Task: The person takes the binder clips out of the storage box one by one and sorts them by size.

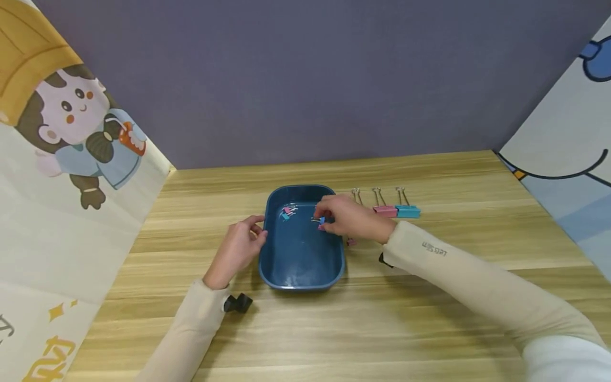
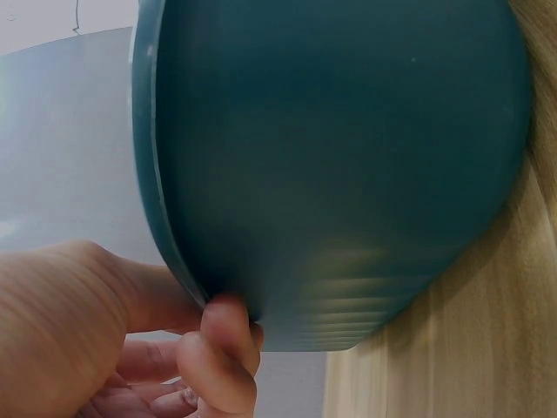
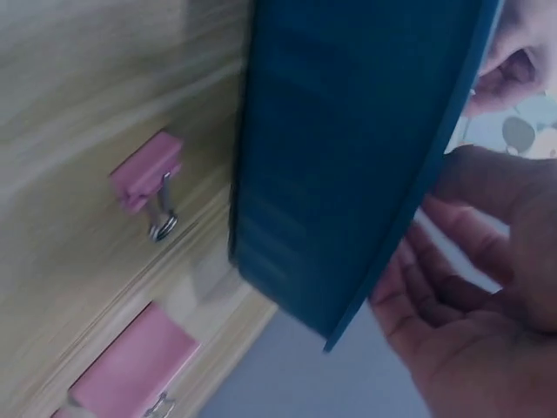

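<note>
My left hand (image 1: 238,244) pinches the left rim of a dark blue plastic tray (image 1: 302,265); in the left wrist view the thumb and a finger meet at the rim (image 2: 153,174). Over the tray's right side, my right hand (image 1: 355,216) pinches a small blue binder clip (image 1: 322,219) between thumb and fingers. A bit of a small pink binder clip (image 1: 321,227) shows by the thumb. Small pink (image 1: 287,210) and teal (image 1: 285,217) binder clips lie in the tray's far left part. The right wrist view hides the fingertips behind the tray wall.
Right of the tray lie a large pink binder clip (image 1: 385,211) and a teal one (image 1: 408,212). Wire handles of another (image 1: 357,195) show behind my right hand. A small pink clip (image 1: 351,242) lies beside the tray. A dark partition (image 1: 324,85) stands behind the table.
</note>
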`<state>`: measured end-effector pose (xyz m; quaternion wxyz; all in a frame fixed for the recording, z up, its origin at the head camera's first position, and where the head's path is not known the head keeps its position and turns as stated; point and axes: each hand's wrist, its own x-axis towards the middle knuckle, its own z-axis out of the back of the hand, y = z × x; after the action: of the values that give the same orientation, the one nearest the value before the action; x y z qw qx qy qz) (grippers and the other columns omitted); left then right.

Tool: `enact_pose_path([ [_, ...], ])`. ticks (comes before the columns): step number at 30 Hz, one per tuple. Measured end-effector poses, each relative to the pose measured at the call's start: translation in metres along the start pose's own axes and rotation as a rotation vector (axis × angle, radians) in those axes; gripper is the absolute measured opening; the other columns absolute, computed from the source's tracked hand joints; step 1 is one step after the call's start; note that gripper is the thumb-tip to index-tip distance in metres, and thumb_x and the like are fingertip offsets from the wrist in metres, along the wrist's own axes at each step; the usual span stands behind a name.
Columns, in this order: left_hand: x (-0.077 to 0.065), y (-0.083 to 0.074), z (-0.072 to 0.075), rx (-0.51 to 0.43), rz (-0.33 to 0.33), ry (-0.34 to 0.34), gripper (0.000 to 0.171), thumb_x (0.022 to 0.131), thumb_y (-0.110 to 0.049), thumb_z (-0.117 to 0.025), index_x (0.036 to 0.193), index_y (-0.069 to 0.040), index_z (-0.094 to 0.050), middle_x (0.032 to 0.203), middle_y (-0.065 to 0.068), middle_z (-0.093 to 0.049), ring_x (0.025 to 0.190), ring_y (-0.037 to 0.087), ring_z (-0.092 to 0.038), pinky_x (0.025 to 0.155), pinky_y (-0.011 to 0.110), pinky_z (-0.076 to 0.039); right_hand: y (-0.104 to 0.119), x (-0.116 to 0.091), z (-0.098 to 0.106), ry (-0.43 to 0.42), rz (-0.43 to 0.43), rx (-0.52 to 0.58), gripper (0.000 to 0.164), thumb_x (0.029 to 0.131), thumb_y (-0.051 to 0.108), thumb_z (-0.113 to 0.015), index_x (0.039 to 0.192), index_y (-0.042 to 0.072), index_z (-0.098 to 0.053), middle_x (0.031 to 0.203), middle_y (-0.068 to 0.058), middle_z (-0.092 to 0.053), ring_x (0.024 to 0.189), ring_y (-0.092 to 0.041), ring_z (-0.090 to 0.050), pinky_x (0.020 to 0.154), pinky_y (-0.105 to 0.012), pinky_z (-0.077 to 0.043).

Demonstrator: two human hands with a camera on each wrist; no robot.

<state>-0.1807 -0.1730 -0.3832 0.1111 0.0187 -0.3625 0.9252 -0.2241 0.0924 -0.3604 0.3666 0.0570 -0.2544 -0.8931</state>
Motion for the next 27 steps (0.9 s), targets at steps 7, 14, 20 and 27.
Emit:
enact_pose_path([
  [7,-0.001,-0.001,0.001,0.013,0.011,0.005,0.035,0.088,-0.006,-0.062,0.121,0.005,-0.058,0.082,0.008,-0.061,0.061,0.014,-0.057,0.052,0.027,-0.047,0.013,0.015,-0.003,0.142,-0.093,-0.128,0.021,0.086,0.007,-0.068,0.106,0.002,-0.067,0.103,-0.01,-0.064,0.092,-0.021,-0.06,0.078,-0.034,-0.051],
  [14,0.0,0.001,0.002,0.012,0.009,0.001,0.035,0.088,-0.006,-0.062,0.121,0.005,-0.058,0.081,0.008,-0.061,0.061,0.014,-0.056,0.051,0.026,-0.046,0.022,0.026,-0.005,0.221,-0.163,-0.205,0.019,0.084,-0.001,-0.063,0.103,0.0,-0.066,0.095,-0.01,-0.064,0.081,-0.02,-0.059,0.07,-0.032,-0.052],
  [20,-0.001,0.001,0.002,0.014,0.002,-0.006,0.035,0.087,-0.005,-0.062,0.12,0.005,-0.059,0.081,0.008,-0.062,0.062,0.014,-0.057,0.052,0.026,-0.047,0.024,0.034,-0.017,0.253,-0.199,-0.322,0.009,0.081,-0.004,-0.064,0.081,0.005,-0.063,0.076,-0.005,-0.059,0.074,-0.021,-0.056,0.068,-0.034,-0.05],
  [27,0.0,0.001,0.001,0.01,0.003,0.002,0.036,0.087,-0.005,-0.063,0.121,0.006,-0.058,0.081,0.009,-0.062,0.063,0.015,-0.057,0.053,0.027,-0.047,0.022,0.034,-0.025,0.23,-0.219,-0.304,0.01,0.083,-0.003,-0.063,0.079,0.006,-0.062,0.074,-0.004,-0.056,0.072,-0.02,-0.054,0.065,-0.033,-0.049],
])
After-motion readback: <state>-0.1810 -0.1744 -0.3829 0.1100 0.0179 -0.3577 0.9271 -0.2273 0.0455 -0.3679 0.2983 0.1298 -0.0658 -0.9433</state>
